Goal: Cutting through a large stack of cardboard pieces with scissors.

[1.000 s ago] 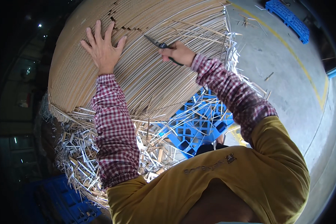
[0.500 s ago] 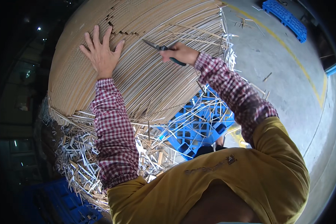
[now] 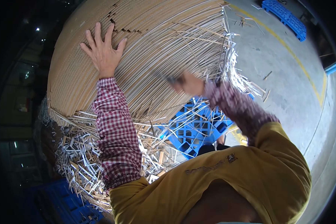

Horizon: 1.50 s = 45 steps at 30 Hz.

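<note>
A tall stack of corrugated cardboard sheets (image 3: pixel 145 67) spreads out before me, its layered edges facing up. My left hand (image 3: pixel 105 52) lies flat on it with fingers spread, close to a stepped notch in the layers. Above the stack's right part, my right hand (image 3: pixel 188 83) is smeared by motion. Its fingers are wrapped round a dark-handled tool with a pointed metal blade (image 3: pixel 167 77), also blurred, aimed up and left. Thin loose cardboard strips (image 3: pixel 201 36) stick out along the stack's right side.
A blue plastic pallet (image 3: pixel 192 127) shows below the stack, strewn with strips. A big heap of cut cardboard scraps (image 3: pixel 80 160) lies at the lower left, near another blue pallet (image 3: pixel 59 201). A further blue pallet (image 3: pixel 285 18) stands on the grey floor (image 3: pixel 287 97) at the far right.
My right hand has moved right and toward me with the bladed tool. Loose strips at the stack's right edge hang lower and spread outward. My left hand has barely shifted.
</note>
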Available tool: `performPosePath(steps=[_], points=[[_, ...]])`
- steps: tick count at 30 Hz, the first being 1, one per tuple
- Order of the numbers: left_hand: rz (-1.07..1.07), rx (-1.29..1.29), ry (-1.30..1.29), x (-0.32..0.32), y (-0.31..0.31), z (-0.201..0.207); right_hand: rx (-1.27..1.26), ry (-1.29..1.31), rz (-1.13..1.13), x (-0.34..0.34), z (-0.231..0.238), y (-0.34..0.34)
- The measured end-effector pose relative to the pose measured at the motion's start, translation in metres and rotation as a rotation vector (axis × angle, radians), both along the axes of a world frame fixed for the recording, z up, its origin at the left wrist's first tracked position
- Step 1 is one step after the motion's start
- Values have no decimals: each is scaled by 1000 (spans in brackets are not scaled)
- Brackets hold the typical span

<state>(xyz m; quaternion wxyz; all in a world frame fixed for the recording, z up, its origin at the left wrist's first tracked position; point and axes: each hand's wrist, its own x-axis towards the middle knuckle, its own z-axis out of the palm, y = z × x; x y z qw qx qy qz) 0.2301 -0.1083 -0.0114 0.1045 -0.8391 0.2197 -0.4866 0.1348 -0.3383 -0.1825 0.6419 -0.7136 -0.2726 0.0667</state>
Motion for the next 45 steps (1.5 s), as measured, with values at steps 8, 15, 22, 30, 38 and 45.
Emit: performPosePath(steps=[8,15,22,30,38,45], points=[[-51,0,-36,-4,-4,6,-155,116,-29,17,37,-46],[-22,-11,-7,-2,-1,2,-64,241,-69,64,83,-19],[-7,-3,-6,-2,-2,4,15,269,-110,61,78,-6],[18,15,0,-6,1,3,-90,232,-56,-60,0,-34],[-11,-2,0,-8,-1,4,-18,197,365,-27,50,-97],[12,7,5,-4,-4,3,-93,309,70,68,90,-35]])
